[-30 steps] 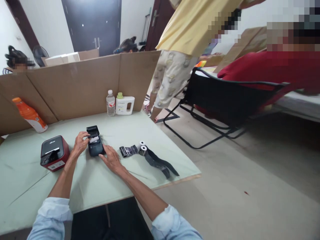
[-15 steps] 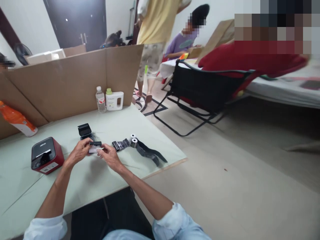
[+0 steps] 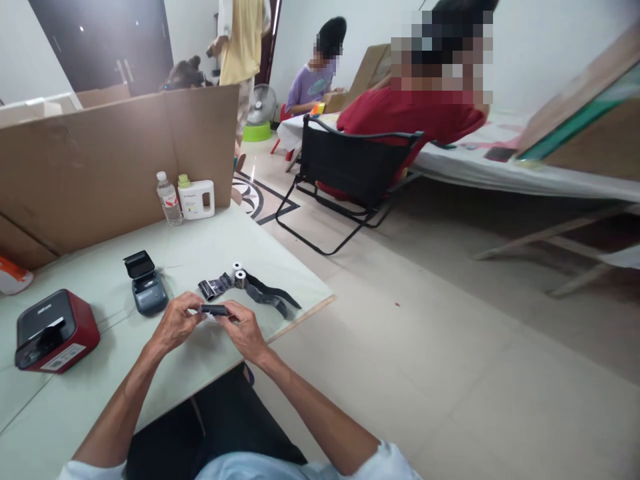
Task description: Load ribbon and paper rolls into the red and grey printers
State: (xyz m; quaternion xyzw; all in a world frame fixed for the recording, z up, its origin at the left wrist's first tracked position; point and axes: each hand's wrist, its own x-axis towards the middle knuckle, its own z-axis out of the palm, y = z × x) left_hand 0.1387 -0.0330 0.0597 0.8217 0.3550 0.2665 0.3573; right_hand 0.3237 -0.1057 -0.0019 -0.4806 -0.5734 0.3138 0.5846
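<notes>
Between my hands is a small black roll [image 3: 215, 310] with a bit of white paper showing under it. My left hand [image 3: 176, 323] pinches its left end, and my right hand [image 3: 245, 328] grips its right end. Just beyond my left hand stands a small dark portable printer [image 3: 149, 295] with its lid raised. Past my right hand lie a black patterned label strip [image 3: 215, 287] and two small rolls [image 3: 240, 279] with white cores, from which dark strips [image 3: 273, 297] trail toward the table's edge.
A red and black box-shaped device [image 3: 57, 333] sits on the left of the table [image 3: 115, 363]. A water bottle [image 3: 170, 200] and a white jug [image 3: 197, 200] stand by the cardboard screen [image 3: 120, 153]. A person in red sits in a black folding chair [image 3: 355, 160] at another table.
My view has swung right, so the table things appear farther left. My hands have drawn the black roll nearer, away from the open printer, which now shows fully. The person in yellow has moved farther off.
</notes>
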